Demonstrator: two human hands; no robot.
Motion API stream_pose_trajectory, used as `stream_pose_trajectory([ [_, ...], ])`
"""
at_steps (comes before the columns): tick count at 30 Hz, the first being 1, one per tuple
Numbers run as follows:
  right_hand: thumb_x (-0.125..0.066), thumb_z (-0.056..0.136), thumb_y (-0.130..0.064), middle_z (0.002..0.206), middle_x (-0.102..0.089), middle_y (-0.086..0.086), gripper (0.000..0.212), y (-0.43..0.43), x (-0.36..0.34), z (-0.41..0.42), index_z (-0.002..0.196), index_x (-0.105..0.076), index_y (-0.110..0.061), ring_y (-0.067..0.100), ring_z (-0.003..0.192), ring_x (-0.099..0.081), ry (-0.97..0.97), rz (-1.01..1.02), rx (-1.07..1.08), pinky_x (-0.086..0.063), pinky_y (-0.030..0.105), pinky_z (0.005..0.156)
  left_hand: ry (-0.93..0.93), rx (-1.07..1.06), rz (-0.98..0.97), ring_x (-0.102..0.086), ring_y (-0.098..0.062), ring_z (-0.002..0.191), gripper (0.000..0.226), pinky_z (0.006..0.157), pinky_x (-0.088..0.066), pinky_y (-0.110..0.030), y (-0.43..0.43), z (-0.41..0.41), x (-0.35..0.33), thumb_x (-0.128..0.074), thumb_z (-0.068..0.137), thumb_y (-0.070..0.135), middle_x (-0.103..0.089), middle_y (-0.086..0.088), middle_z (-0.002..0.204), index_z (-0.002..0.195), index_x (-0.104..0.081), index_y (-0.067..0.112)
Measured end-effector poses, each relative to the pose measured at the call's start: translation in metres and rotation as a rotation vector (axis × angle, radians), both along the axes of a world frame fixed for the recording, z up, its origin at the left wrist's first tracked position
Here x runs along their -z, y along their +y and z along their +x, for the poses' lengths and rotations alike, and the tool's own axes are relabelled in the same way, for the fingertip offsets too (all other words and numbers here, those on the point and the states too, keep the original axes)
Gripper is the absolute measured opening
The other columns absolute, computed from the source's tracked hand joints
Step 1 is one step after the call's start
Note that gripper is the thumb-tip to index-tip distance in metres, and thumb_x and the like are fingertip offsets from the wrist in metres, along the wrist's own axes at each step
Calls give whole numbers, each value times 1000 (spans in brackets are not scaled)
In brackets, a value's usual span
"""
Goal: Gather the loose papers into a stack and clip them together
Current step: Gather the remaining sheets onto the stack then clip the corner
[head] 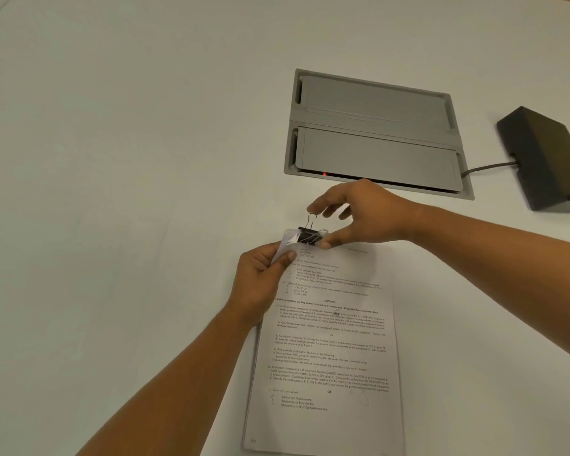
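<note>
My right hand (369,215) pinches the black binder clip (310,237), forefinger tip on the raised wire handle and thumb pressed against the clip's near end, with the other fingers spread loose above it. The clip sits on the far left corner of the paper stack (329,350), and I judge its mouth is already over the edge, though I cannot tell how deep it bites. My left hand (260,278) pinches that same corner, thumb on top, curling the sheets up off the white table (112,192). The rest of the stack lies flat toward me, edges fairly square, so gathering looks done; what is left is seating the clip and letting go. Beyond my hands sits a grey cable hatch (375,133), and a black box (547,159) with a cord lies to the right.
</note>
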State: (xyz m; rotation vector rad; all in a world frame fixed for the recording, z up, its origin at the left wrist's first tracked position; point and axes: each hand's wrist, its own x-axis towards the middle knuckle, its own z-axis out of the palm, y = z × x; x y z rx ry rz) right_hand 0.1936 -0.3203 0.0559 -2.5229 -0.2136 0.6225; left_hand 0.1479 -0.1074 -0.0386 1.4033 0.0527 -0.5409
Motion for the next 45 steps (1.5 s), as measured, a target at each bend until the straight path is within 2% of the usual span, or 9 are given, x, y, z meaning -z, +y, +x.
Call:
stream_pose_trajectory([
  [4,-68,64,-65,123,-60,-9,84,-26,20,-23,136,-52,-25,11,108,-60,53,28,234,-49,26,90,23,-22,-45,-77,-29,86,18,70,-64,-36,0,1,1,-61,96,9,-79,-11,97,107,-74,11],
  [10,-60,88,-46,103,-75,11,49,-59,56,-97,113,-66,-5,28,94,-70,156,580,1017,-56,39,83,84,-83,-95,-76,-29,90,21,71,-63,-38,1,4,0,-63,94,10,-78,-11,102,114,-71,10],
  [13,-57,94,-34,101,-76,13,35,-38,59,-132,109,-69,-4,27,85,-72,224,698,1050,-57,40,82,113,-126,-121,-76,-31,93,22,74,-63,-41,1,5,-2,-63,94,10,-77,-14,105,115,-70,7],
  [17,-57,97,-23,104,-77,2,21,-5,74,-166,107,-71,-13,21,100,-72,123,708,1131,-53,43,95,144,-204,-94,-76,-27,91,21,73,-63,-38,-2,3,-6,-64,94,12,-78,-11,104,115,-68,7],
  [23,-54,98,-19,101,-77,-2,17,10,77,-170,103,-71,-21,15,96,-71,-46,715,1309,-53,35,89,32,-58,191,-75,-17,95,20,84,-61,-45,2,-34,-2,-63,95,27,-77,3,107,114,-67,22],
  [30,-52,99,-14,102,-73,-6,18,3,73,-155,105,-66,-23,12,97,-67,-176,569,1235,-53,37,94,-200,-33,400,-64,-5,111,51,87,-55,-17,2,-58,-2,-63,95,24,-62,15,123,142,-42,26],
  [33,-58,95,-16,107,-71,-6,25,4,77,-159,118,-65,-23,13,99,-67,-211,412,1140,-53,40,95,-303,-39,565,-56,-11,121,66,102,-51,-31,4,-61,-2,-62,95,28,-54,4,137,151,-29,21],
  [40,-49,94,-50,158,-33,2,72,11,94,-190,153,-27,-15,22,144,-31,-278,-198,694,-28,41,114,-644,318,1010,-1,-8,152,73,118,1,-23,20,-70,13,-35,98,56,-3,10,164,157,-11,21],
  [45,-28,89,-67,161,-25,-2,80,6,98,-195,153,-27,-20,18,148,-22,-214,-246,593,-26,44,113,-666,468,1107,18,-5,147,76,119,11,-23,25,-74,13,-20,97,60,18,11,160,157,4,20],
])
